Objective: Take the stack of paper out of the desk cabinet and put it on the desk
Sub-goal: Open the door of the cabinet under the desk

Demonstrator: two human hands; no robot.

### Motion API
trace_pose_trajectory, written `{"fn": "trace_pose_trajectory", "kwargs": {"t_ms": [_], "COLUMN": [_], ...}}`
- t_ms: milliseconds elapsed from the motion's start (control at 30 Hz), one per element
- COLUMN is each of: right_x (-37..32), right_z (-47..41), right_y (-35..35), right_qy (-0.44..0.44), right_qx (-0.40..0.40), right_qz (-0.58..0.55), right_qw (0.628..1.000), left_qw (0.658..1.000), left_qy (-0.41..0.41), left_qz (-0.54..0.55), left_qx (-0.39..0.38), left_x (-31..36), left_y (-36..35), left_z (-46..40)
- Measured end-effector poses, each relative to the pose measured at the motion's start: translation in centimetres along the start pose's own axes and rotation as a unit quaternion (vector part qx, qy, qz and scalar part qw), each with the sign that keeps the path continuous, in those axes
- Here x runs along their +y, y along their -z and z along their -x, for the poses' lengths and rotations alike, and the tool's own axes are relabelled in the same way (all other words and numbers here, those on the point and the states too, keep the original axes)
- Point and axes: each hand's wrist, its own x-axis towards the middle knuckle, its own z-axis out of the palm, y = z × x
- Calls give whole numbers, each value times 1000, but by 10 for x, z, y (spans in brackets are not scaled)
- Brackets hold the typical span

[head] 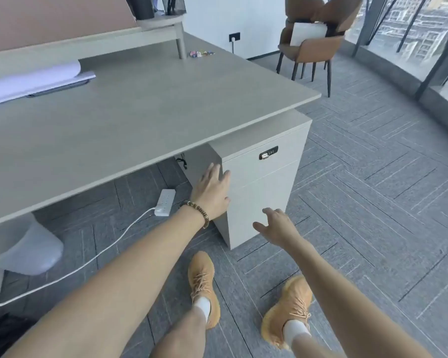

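A pale grey desk cabinet (264, 182) stands under the right end of the grey desk (140, 112), its drawer fronts closed, with a small black lock at the top. My left hand (212, 192), wearing a bead bracelet, is spread open with the fingers against the cabinet's front left edge. My right hand (277, 226) hovers open in front of the lower drawer front, holding nothing. No stack of paper from the cabinet is visible. White sheets (34, 78) lie on a dark flat object at the desk's far left.
A white power strip (165, 202) with its cable lies on the carpet under the desk. My two orange shoes (204, 282) stand in front of the cabinet. A brown chair (311, 45) stands beyond the desk by the glass wall. Small colourful items (201, 53) lie at the desk's back.
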Motion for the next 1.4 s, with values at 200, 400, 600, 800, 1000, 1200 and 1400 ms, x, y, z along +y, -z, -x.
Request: {"fn": "trace_pose_trajectory", "kwargs": {"t_ms": [200, 400, 600, 800, 1000, 1200, 1400], "right_x": [-8, -18, -33, -53, -59, -42, -17], "right_z": [-61, -118, -151, -162, -163, -149, -99], "right_y": [-36, -72, -101, -115, -116, -114, -99], "right_qy": [-31, -60, -81, -139, -122, -107, -83], "right_qx": [-27, 18, 68, 151, 223, 188, 166], "right_qz": [-60, -151, -279, -336, -284, -232, -185], "right_qw": [997, 987, 954, 919, 925, 948, 965], "left_qw": [997, 985, 975, 973, 976, 981, 985], "left_qy": [-22, -101, -127, -124, -108, -79, -21], "left_qz": [-55, -77, -41, -32, -30, -33, -43], "left_qx": [56, 117, 177, 191, 187, 174, 168], "left_x": [-26, -51, -60, -62, -57, -49, -26], "left_y": [-26, -48, -66, -69, -69, -67, -68], "left_z": [-50, -91, -110, -110, -109, -103, -94]}}
